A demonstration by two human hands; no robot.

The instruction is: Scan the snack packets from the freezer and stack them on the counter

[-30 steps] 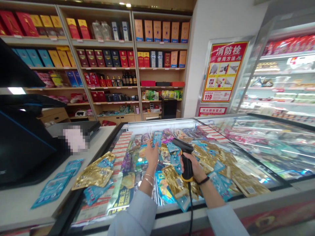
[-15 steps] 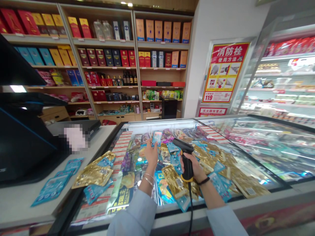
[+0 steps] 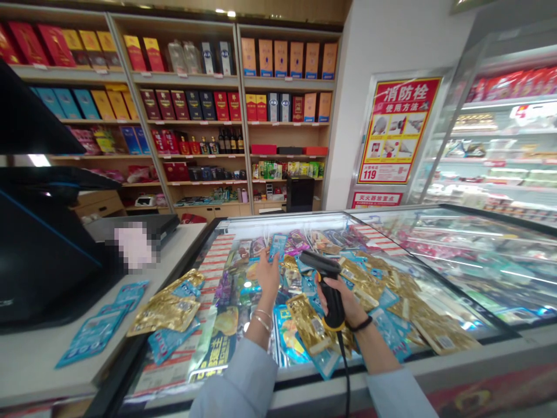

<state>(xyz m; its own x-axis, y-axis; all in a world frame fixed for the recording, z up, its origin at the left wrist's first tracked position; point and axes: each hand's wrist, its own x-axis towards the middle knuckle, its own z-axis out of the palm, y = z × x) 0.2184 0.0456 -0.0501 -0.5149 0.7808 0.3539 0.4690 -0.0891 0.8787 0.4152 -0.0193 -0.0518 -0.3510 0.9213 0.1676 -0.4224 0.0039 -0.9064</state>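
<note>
My left hand point(image 3: 267, 273) pinches a small blue packet point(image 3: 277, 247) above the glass top of a freezer. Around the grip of a black barcode scanner point(image 3: 333, 296) my right hand point(image 3: 343, 299) is closed; the scanner's head points left toward the packet, and its cable hangs down over the freezer's front edge. Below and right of the scanner lie several gold packets point(image 3: 439, 331) and blue packets point(image 3: 389, 325). Another pile of gold packets point(image 3: 167, 310) rests on the freezer's left edge, with a blue packet point(image 3: 169, 342) under it.
More blue packets point(image 3: 98, 328) lie on the white counter point(image 3: 39, 360) at the left, beside a black checkout machine point(image 3: 43, 249). Shelves of boxed goods point(image 3: 187, 81) stand behind the freezer point(image 3: 491, 342). A lit display fridge point(image 3: 500, 139) is at the right.
The scanner's head has shifted slightly left and down in my right hand, and its cable has swung right. The blue packet in my left hand has turned slightly.
</note>
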